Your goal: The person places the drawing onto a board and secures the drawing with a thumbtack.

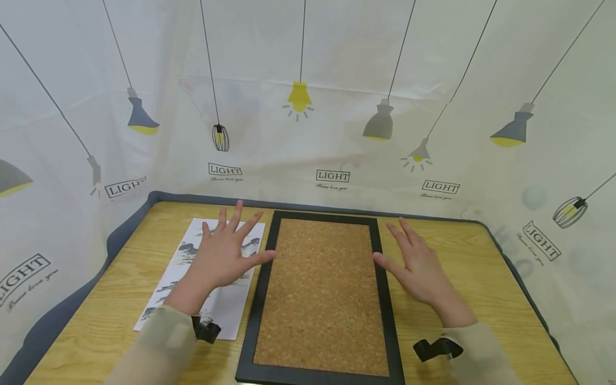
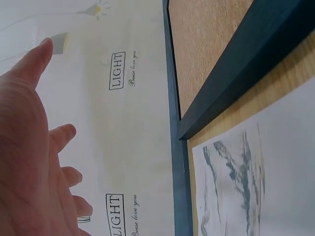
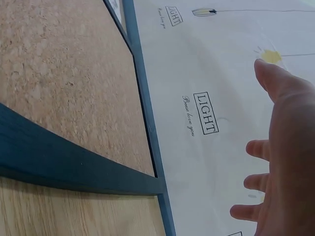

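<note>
A black-framed cork board [image 1: 324, 297] lies lengthwise in the middle of the wooden table. To its left is a white paper sheet [image 1: 228, 310] printed with grey-green ink landscape scenes. My left hand [image 1: 221, 256] hovers above the sheet with fingers spread, its thumb overlapping the board's left frame edge in the head view. On the other side, my right hand [image 1: 418, 270] is held over the table with fingers extended, thumb tip at the frame's right edge in that view. Both palms appear in the wrist views with nothing in them.
The wooden table [image 1: 481, 278] has a dark raised edge [image 1: 327, 207] along the back and sides. A pale curtain [image 1: 269, 144] printed with hanging lamps and the word LIGHT surrounds it. Black straps [image 1: 438, 349] sit at both wrists over light sleeves.
</note>
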### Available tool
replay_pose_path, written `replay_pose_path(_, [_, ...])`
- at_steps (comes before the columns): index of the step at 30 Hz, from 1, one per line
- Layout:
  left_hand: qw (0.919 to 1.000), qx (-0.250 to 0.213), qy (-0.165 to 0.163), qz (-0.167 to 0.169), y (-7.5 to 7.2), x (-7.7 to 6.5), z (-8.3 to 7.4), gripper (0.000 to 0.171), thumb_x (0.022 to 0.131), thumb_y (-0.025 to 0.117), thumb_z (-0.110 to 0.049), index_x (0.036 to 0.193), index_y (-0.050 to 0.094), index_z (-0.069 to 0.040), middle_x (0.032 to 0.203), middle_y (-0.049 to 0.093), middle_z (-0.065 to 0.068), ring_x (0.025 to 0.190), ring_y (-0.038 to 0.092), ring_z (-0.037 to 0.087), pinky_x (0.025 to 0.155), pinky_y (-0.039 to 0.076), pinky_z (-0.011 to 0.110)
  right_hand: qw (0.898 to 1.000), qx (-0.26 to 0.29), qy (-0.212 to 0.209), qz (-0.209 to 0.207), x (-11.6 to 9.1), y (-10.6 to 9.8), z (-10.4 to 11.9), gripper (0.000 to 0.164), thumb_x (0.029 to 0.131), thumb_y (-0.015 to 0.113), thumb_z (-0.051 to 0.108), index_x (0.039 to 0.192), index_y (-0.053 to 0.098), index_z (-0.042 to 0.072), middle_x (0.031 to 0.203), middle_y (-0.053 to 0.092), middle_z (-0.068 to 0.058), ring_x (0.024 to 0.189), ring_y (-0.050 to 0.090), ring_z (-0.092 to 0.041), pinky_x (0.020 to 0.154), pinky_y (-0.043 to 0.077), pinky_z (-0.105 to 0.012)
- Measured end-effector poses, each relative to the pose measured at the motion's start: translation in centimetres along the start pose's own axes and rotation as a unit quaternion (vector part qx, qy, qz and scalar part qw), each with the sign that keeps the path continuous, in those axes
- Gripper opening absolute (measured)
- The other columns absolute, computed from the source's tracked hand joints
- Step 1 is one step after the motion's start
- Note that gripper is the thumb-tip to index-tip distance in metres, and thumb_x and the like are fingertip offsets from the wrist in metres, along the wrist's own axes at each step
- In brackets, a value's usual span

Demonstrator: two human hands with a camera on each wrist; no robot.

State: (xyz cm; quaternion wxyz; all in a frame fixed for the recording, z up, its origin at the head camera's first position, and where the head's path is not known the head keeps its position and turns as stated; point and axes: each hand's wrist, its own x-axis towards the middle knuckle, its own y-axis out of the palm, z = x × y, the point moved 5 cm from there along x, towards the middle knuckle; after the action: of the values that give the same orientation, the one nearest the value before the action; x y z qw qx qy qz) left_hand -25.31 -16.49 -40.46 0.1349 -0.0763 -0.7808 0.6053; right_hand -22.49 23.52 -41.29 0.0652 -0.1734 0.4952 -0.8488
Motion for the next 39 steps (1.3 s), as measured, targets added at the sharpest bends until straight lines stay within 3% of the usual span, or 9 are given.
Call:
replay_pose_path(10, [0.9994, -0.024, -0.02, -0.012, -1.2, -1.1, 1.8, 0.101, 0.091, 0.052, -0.085, 0.171, 0.021, -0.031, 0.175, 0.0, 0.017, 0.155, 0.002, 0.057, 0.109, 0.005, 0.087, 0.997, 0.061, 0.038, 0.003, -0.9, -0.9, -1.5, 0.074, 0.11, 0.053, 0.048, 0.168, 0.027, 0.01, 0.173, 0.014, -0.022, 0.153, 0.021, -0.054, 0.111, 0.026, -0.078])
replay_pose_path(21, [0.9971, -0.048, -0.058, -0.013, -1.4, -2.1, 4.2, 0.103, 0.092, 0.052, -0.084, 0.172, 0.018, -0.028, 0.175, -0.004, 0.019, 0.154, -0.003, 0.057, 0.107, 0.006, 0.089, 0.992, 0.103, 0.073, 0.011, -2.1, -1.0, -3.8, 0.074, 0.112, 0.049, 0.048, 0.168, 0.024, 0.007, 0.173, 0.014, -0.024, 0.155, 0.016, -0.053, 0.113, 0.021, -0.078])
replay_pose_path(33, [0.9888, -0.099, -0.111, -0.011, -0.9, -3.7, 7.5, 0.105, 0.094, 0.054, -0.08, 0.172, 0.01, -0.027, 0.173, -0.012, 0.02, 0.153, -0.007, 0.058, 0.104, 0.003, 0.09, 0.986, 0.137, 0.1, 0.006, -3.5, -1.0, -4.9, 0.071, 0.113, 0.05, 0.043, 0.169, 0.024, 0.007, 0.167, 0.025, -0.029, 0.142, 0.036, -0.058, 0.104, 0.035, -0.078])
replay_pose_path(39, [0.983, -0.118, -0.14, -0.008, -0.3, -4.6, 8.9, 0.106, 0.095, 0.052, -0.081, 0.172, 0.006, -0.025, 0.172, -0.015, 0.023, 0.152, -0.007, 0.059, 0.103, 0.007, 0.091, 0.985, 0.135, 0.112, 0.005, -4.2, -0.6, -5.4, 0.072, 0.113, 0.051, 0.044, 0.167, 0.026, 0.003, 0.165, 0.028, -0.032, 0.138, 0.042, -0.059, 0.102, 0.041, -0.076])
